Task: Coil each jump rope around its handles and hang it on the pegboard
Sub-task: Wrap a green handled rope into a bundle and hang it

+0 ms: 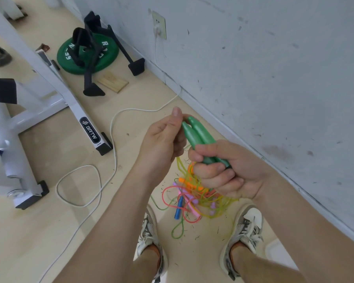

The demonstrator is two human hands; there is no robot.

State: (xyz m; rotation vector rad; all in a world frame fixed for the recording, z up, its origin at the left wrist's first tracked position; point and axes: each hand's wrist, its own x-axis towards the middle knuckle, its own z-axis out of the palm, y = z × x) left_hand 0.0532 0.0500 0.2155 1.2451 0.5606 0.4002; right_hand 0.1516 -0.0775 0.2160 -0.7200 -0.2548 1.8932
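Hands meet in front of your chest, both forearms reaching forward over the floor (90,221). Your right hand (223,172) is curled into a fist round the lower ends of the green handles (194,131), thumb laid across them. There are two handles, side by side and touching, slanting up and away from you to the left. Your left hand (161,137) comes in at their upper ends, fingers curled, thumb up, pinching at the tips.

One yellow-green rope (179,161) hangs from between your hands down to a tangled pile (190,199) on the floor between your two shoes (245,227), near the wall (274,78). In that pile you can make out pink, orange and green cords and one blue handle (179,208); how many ropes lie there cannot be counted.

Further off on the floor are one green weight plate (106,56) and one white cable (112,127).
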